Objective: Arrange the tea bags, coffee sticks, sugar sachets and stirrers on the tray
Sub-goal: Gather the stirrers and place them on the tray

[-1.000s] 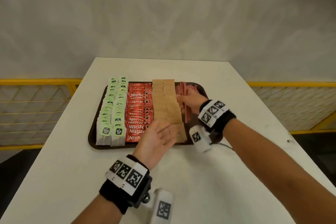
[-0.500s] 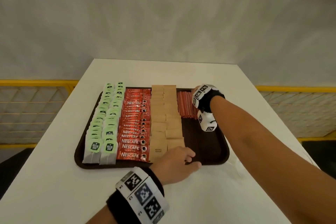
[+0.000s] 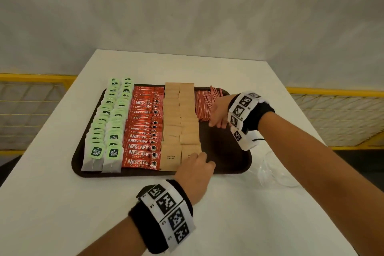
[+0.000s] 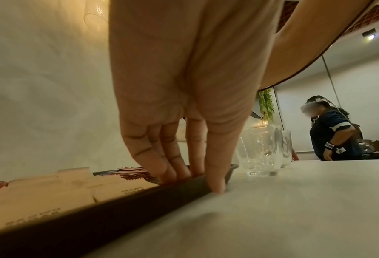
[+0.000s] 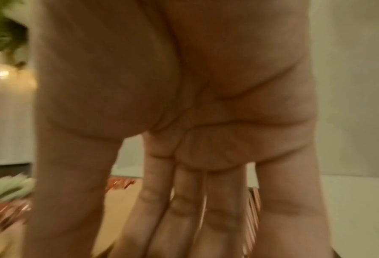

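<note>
A dark brown tray [image 3: 228, 151] holds rows of green tea bags [image 3: 108, 122], red coffee sticks [image 3: 143, 131], brown sugar sachets [image 3: 180, 122] and, at the back right, a pile of red stirrers [image 3: 204, 104]. My left hand [image 3: 204, 161] is at the tray's front rim [image 4: 117, 206]. Its fingers [image 4: 173, 174] are inside the rim beside the nearest sugar sachets [image 4: 51, 192], with the thumb outside on the table. My right hand [image 3: 217, 122] lies palm down with straight fingers [image 5: 206, 227] over the near end of the stirrers [image 5: 253, 209].
Clear glasses [image 3: 274, 170] stand on the white table [image 3: 187, 68] just right of the tray, under my right forearm. Yellow mesh railings [image 3: 31, 78] run along both sides. Another person [image 4: 334, 134] stands far behind the table.
My left hand dropped from above the sugar sachets to the tray's front rim and stays there. My right hand reached the stirrers' far end, then slid back to their near end.
</note>
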`<state>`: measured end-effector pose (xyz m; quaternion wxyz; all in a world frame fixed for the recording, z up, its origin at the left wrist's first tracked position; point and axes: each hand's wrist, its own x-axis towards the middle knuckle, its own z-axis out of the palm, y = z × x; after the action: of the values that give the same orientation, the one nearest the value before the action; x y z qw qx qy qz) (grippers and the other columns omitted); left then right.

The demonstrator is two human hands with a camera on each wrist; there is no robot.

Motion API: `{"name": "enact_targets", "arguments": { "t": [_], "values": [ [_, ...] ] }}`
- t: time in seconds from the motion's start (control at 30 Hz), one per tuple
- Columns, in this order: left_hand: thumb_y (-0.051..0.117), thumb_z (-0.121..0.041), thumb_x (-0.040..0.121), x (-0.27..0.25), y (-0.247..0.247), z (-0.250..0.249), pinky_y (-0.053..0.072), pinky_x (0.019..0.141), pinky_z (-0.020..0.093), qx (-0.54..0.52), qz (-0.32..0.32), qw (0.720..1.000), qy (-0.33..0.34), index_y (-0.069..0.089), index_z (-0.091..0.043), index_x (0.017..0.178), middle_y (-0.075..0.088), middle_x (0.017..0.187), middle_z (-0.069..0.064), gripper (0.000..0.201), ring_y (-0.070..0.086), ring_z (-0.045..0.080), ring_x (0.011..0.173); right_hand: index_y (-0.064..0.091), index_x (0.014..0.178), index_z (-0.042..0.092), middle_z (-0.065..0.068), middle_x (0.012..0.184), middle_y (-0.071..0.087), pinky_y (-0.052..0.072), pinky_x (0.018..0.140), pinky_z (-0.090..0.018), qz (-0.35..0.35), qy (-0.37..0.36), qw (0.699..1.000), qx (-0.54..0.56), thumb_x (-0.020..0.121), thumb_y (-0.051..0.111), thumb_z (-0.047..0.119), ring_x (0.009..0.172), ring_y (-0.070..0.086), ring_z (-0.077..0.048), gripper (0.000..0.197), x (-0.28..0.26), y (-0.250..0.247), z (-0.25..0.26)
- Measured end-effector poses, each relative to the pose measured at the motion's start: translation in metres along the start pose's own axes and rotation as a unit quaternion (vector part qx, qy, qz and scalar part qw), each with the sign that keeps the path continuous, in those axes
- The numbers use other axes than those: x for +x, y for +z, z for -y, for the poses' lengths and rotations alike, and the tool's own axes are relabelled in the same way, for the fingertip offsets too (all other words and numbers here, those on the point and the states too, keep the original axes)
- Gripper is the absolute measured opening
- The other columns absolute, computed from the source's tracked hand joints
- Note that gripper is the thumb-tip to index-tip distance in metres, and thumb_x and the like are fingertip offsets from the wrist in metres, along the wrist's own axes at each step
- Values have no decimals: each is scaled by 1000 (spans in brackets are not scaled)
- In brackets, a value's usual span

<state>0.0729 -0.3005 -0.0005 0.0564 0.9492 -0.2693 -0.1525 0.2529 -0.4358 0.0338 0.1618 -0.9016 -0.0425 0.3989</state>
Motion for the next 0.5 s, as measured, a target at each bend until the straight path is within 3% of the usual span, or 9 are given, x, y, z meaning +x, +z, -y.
{"name": "enact_targets", "arguments": {
  "t": [0.07,0.17,0.33,0.43,0.5],
  "values": [
    [42,-4,94,0,-1,-2,39,87,32,2,-11,1000,-2,48,-8,123,44,124,12,29,44,25,112,71,90,4,-10,90,72,54,55,-22,27,-6,998,-63,81,70,24,75,67,-17,22,4,10,1],
    [40,1,94,0,-2,-4,38,80,29,-1,-24,1000,-11,48,-8,125,44,124,12,33,46,25,111,69,99,-3,-15,102,70,50,62,-19,-38,-28,996,-79,85,66,22,73,64,-18,28,12,17,4],
    [41,-2,95,-2,-1,-2,39,81,27,-24,-28,999,-13,48,-9,125,44,123,11,32,46,23,110,68,98,2,-7,87,68,50,69,-26,-106,-46,992,-45,88,63,22,71,62,-15,23,11,11,5],
    [41,-3,96,-3,0,-2,41,87,29,-32,-22,999,-14,48,-10,126,44,126,11,32,45,23,111,63,117,8,-8,120,60,45,90,-30,-249,-60,959,-123,93,50,14,109,57,-23,27,18,-8,7],
    [41,-3,96,-3,0,-2,40,87,28,-33,-18,999,-14,47,-10,127,43,126,10,33,45,23,112,51,132,11,-11,141,43,33,104,-32,-281,-54,945,-158,97,41,13,127,42,-28,37,30,-15,6]
  ]
}}
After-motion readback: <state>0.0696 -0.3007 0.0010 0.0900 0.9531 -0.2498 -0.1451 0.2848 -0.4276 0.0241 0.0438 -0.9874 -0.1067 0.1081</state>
